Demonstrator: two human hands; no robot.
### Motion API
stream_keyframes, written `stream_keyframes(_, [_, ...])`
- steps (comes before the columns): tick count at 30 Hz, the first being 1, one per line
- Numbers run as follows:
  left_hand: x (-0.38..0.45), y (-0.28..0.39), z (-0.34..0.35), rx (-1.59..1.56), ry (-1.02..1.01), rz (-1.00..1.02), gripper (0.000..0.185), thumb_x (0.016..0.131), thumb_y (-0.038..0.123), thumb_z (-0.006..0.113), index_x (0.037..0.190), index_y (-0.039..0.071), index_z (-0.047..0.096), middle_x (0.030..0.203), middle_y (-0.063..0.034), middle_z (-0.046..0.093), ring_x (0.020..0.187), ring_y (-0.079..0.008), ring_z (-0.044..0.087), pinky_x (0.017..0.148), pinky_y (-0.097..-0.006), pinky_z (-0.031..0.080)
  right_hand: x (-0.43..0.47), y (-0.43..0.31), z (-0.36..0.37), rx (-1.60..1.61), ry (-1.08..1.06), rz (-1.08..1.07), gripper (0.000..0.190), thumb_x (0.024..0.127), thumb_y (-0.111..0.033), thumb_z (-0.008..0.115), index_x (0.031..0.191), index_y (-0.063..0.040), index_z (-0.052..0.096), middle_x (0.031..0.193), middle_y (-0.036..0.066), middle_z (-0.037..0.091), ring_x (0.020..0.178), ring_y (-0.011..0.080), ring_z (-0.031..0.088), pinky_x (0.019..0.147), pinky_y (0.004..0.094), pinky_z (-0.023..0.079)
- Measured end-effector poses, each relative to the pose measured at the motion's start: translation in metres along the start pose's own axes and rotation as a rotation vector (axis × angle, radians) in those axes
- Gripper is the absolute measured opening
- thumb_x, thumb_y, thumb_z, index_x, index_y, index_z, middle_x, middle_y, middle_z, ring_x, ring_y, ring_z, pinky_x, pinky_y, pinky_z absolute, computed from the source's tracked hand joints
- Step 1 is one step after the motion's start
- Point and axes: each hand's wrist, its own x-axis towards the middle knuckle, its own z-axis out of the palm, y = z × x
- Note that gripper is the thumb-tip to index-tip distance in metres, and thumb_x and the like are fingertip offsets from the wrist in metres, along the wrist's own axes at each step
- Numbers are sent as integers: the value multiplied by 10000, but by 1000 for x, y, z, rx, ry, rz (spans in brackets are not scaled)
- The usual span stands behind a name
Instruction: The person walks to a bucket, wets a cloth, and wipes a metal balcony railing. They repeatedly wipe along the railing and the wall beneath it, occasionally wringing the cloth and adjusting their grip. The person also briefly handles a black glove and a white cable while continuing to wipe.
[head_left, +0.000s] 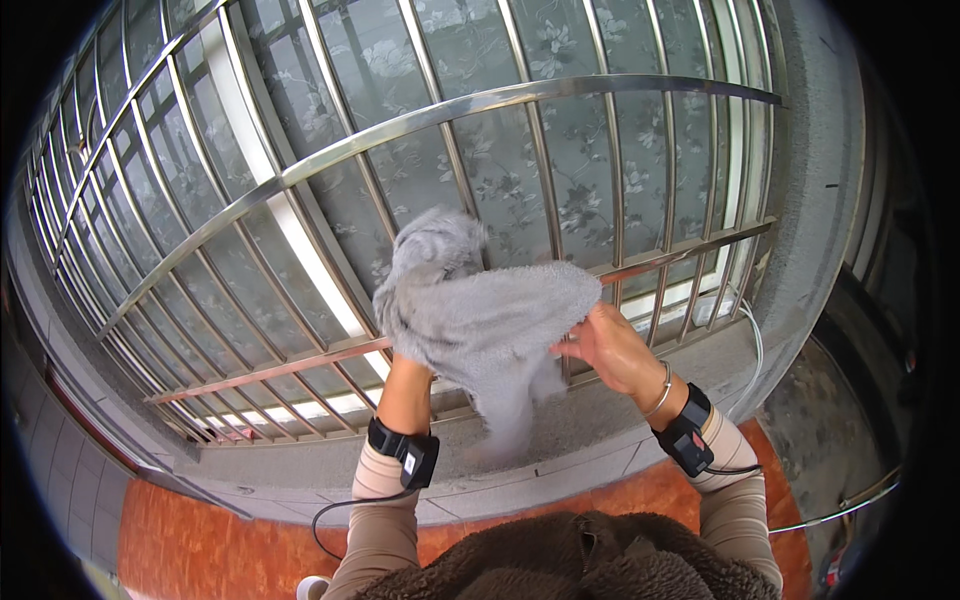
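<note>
A grey, fluffy cloth (495, 307), blurred in places, is spread between my two hands in front of the window bars. My right hand (604, 341) pinches its right corner between thumb and fingers. My left hand is covered by the bunched left part of the cloth; only the wrist and forearm show below it, so its fingers are hidden. A loose end of the cloth hangs down over the stone sill (585, 420). Behind the cloth stands a stainless steel window grille (540, 161) with a curved upper rail and a straight lower rail.
Patterned frosted window glass (495, 180) lies behind the bars. A white cable (759, 337) runs down at the lower right of the window, beside a concrete wall edge (817, 187). Orange-red flooring (202, 544) lies below the sill. Black devices with wires are strapped to both my wrists.
</note>
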Motion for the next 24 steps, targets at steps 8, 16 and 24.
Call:
stream_keyframes(8, [86, 47, 22, 562, -41, 402, 463, 810, 285, 570, 1188, 19, 541, 1281, -216, 476, 1174, -365, 458, 979, -466, 371, 27, -46, -80, -431, 79, -465, 483, 749, -15, 666, 1216, -46, 544, 1155, 95, 569, 1061, 186, 553, 906, 300, 450])
stream_keyframes(16, [222, 83, 93, 1151, 69, 72, 724, 735, 441, 600, 1313, 84, 349, 974, -187, 650, 886, -420, 610, 733, -447, 482, 3, -85, -301, -1378, 1072, -807, 560, 762, -238, 717, 1230, -31, 488, 1212, 194, 452, 1145, 353, 421, 982, 422, 345])
stream_keyframes(24, [162, 52, 70, 1270, 136, 458, 575, 811, 383, 558, 1266, 36, 497, 1235, -231, 529, 1200, -412, 436, 1029, -454, 318, 25, -60, -410, -1776, 525, -383, 517, 906, -472, 463, 782, 8, 607, 754, 184, 607, 795, 344, 584, 960, 451, 355])
